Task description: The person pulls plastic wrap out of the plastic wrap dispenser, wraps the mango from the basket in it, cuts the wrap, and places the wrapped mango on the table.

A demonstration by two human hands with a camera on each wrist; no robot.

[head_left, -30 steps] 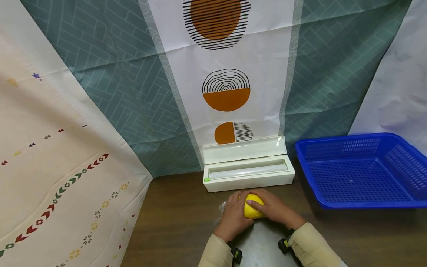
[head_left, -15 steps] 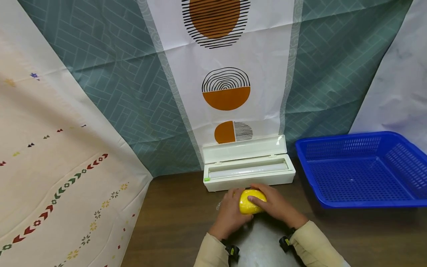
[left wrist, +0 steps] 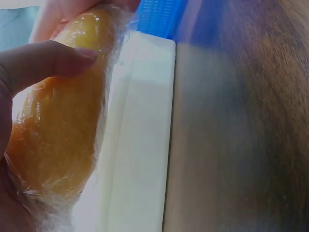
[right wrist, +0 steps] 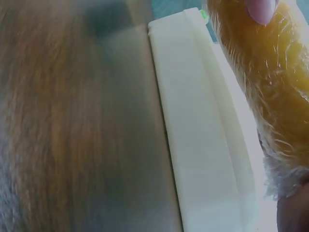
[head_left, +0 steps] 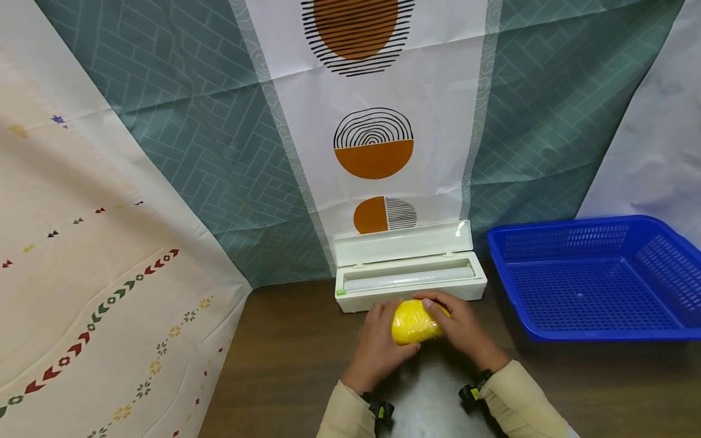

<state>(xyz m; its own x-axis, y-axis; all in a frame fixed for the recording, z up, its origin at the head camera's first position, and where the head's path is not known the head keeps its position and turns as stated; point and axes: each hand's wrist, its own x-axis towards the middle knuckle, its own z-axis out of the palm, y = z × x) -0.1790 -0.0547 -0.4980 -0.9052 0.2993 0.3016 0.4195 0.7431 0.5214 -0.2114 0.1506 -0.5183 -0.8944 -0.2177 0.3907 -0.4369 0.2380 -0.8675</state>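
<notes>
A yellow, rounded fruit (head_left: pixel 414 323), snugly covered in clear cling film, is held up between both hands above the table. My left hand (head_left: pixel 378 350) grips its left end; in the left wrist view the thumb (left wrist: pixel 72 60) presses on its side. From the right, my right hand (head_left: pixel 460 325) holds the other end, thumb on top. Gathered film bunches at both ends of the fruit, as the wrist views show. Just behind the hands stands a white cling film dispenser (head_left: pixel 356 302) with its lid up and a film roll (head_left: pixel 408 279) inside. Fingers behind the fruit are hidden.
A blue plastic basket (head_left: pixel 591 334) stands right of the dispenser, against the patterned cloth backdrop (head_left: pixel 263 255). The brown wooden table (head_left: pixel 285 359) stretches to both sides, with a pale glare patch in front of me.
The hands have lifted the wrapped fruit slightly up and toward the dispenser, turning it so more of its yellow side shows. Loose film seen left of the left hand is no longer visible there.
</notes>
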